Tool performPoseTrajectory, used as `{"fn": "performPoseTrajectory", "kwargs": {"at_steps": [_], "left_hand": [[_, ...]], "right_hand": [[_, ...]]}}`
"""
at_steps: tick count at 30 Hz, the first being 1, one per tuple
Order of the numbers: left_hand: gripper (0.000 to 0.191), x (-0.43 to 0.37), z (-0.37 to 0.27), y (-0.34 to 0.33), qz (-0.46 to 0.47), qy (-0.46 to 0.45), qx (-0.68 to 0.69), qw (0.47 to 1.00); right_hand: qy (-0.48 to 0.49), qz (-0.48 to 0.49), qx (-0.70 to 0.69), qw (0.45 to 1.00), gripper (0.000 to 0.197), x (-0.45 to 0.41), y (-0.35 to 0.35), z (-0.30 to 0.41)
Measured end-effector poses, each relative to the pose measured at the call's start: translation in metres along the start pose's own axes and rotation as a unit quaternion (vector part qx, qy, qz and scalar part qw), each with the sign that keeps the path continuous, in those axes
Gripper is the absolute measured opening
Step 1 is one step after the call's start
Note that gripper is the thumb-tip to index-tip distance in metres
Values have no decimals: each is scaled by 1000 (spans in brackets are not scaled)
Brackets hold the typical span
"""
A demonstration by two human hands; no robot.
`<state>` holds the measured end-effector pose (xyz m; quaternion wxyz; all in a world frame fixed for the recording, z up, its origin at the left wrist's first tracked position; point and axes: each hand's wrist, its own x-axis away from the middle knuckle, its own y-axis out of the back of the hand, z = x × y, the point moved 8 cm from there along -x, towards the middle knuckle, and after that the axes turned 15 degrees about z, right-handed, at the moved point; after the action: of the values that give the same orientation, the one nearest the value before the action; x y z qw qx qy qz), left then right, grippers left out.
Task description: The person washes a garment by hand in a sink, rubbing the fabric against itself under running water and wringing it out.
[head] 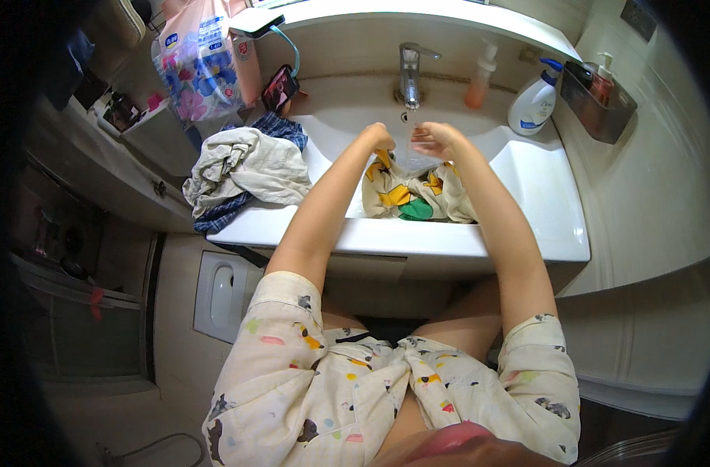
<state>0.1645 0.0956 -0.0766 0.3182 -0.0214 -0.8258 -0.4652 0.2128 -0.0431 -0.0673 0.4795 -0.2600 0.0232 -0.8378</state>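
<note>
A cream cloth with yellow and green print [399, 195] lies bunched at the front of the white washbasin [326, 137]. Water runs from the chrome faucet [410, 76] between my hands and onto the cloth. My left hand [381, 136] is curled left of the stream, and a raised fold of the cloth meets its fingers; the fingertips are partly hidden. On the other side of the water, my right hand [437, 140] has its fingers spread beside the stream, with nothing seen in it.
A crumpled off-white garment [256, 166] and blue plaid cloth [223, 211] lie on the counter's left. Behind them stand a floral tissue pack [206, 70] and a phone [280, 89]. A pump bottle of orange liquid [480, 79] and a white Dove bottle [533, 105] are at right.
</note>
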Motion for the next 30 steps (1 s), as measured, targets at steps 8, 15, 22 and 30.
{"fn": "performPoseTrajectory", "kwargs": {"at_steps": [8,15,22,30], "left_hand": [[21,-29,-4,-31,-29,-38,39,998],[16,-19,-11,-60,-32,-110,-47,992],[16,-9,-34,-66,-109,-133,-185,968],[20,20,-71,-50,-189,-357,-242,882]], "right_hand": [[-22,79,-133,988,22,-9,-28,-35],[254,-82,443,856,22,40,-100,-5],[275,179,616,716,36,44,-171,-27],[362,61,611,701,39,17,-89,-7]]}}
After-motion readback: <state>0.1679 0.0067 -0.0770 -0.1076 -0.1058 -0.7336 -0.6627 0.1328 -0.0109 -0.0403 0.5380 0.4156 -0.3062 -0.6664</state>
